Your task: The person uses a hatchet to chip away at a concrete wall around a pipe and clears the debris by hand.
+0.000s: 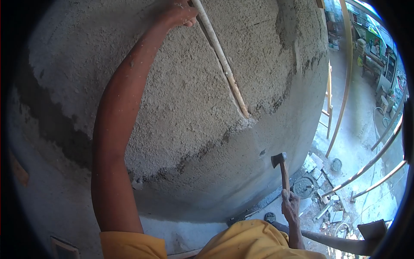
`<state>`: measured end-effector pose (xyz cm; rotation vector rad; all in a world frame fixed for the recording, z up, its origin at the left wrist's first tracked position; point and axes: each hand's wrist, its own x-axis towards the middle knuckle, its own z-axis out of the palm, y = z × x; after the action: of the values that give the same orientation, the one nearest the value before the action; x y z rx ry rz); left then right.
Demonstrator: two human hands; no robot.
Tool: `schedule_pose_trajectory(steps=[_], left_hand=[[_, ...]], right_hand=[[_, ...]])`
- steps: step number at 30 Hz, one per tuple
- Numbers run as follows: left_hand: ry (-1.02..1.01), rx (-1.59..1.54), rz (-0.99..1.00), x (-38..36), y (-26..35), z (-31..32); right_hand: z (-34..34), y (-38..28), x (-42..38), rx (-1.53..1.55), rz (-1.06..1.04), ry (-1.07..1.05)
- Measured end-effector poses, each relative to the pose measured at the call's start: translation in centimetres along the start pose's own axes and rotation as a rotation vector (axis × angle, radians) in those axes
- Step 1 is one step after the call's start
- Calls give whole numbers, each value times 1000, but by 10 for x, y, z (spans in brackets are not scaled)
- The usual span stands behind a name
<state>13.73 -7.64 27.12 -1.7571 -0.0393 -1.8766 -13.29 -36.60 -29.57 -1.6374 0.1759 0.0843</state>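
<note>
A pale pipe (217, 49) lies in a groove in the rough cement wall (185, 95), slanting from the top centre down to a small whitish patch. My left hand (182, 14) is closed at the pipe's upper part, its fingers partly hidden against it. At the lower right my right hand (290, 203) is wrapped round the wooden handle of a hatchet (279, 160). The hatchet's dark head points up, a little apart from the smoother lower wall.
Curved wooden poles (346, 77) stand at the right. Far below are a round bucket (303, 186) of grey mix, broken tiles (336, 216) and rubble. A long beam (332, 240) crosses the lower right. Cluttered shelves (375, 41) stand at the upper right.
</note>
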Motion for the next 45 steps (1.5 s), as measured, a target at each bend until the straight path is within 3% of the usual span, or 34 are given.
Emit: schedule_pose_trajectory(steps=[3, 6, 15, 18, 21, 23, 25, 28, 29, 32, 35, 37, 39, 42, 45], left_hand=[[-943, -279, -130, 55, -4, -31], [-846, -327, -260, 48, 6, -33], [-825, -261, -300, 35, 12, -50], [-488, -162, -76, 10, 7, -26], [-495, -335, -233, 1, 12, -24], [-389, -186, -468, 33, 4, -32], [-147, -372, -733, 69, -31, -12], [45, -416, -544, 86, -51, -20], [10, -537, -524, 81, -53, -23], [-474, -965, -642, 63, -80, -79], [-947, -1423, -695, 41, -100, -128], [-324, -1114, -652, -37, -63, -107], [-335, -1207, -810, -90, -54, -137], [-469, -1370, -919, -206, -35, -171], [-1048, -1298, -1128, -327, -18, -215]], right_hand=[[9, -25, 2, 7, -23, -19], [24, -65, 15, -29, -77, -53], [93, -150, 40, 177, -268, -274], [98, -149, 34, 183, -271, -322], [93, -134, 24, 144, -248, -307], [83, -121, 18, 105, -216, -288], [71, -113, 15, 70, -169, -254], [63, -111, 19, 106, -111, -182], [61, -110, 26, 93, -59, -177], [53, -144, 41, 126, -73, -198], [56, -185, 62, 10, -373, -101], [66, -222, 78, -38, -603, -32], [84, -275, 86, -65, -804, 48], [124, -340, 104, -104, -880, 149], [164, -395, 123, -145, -978, 289]])
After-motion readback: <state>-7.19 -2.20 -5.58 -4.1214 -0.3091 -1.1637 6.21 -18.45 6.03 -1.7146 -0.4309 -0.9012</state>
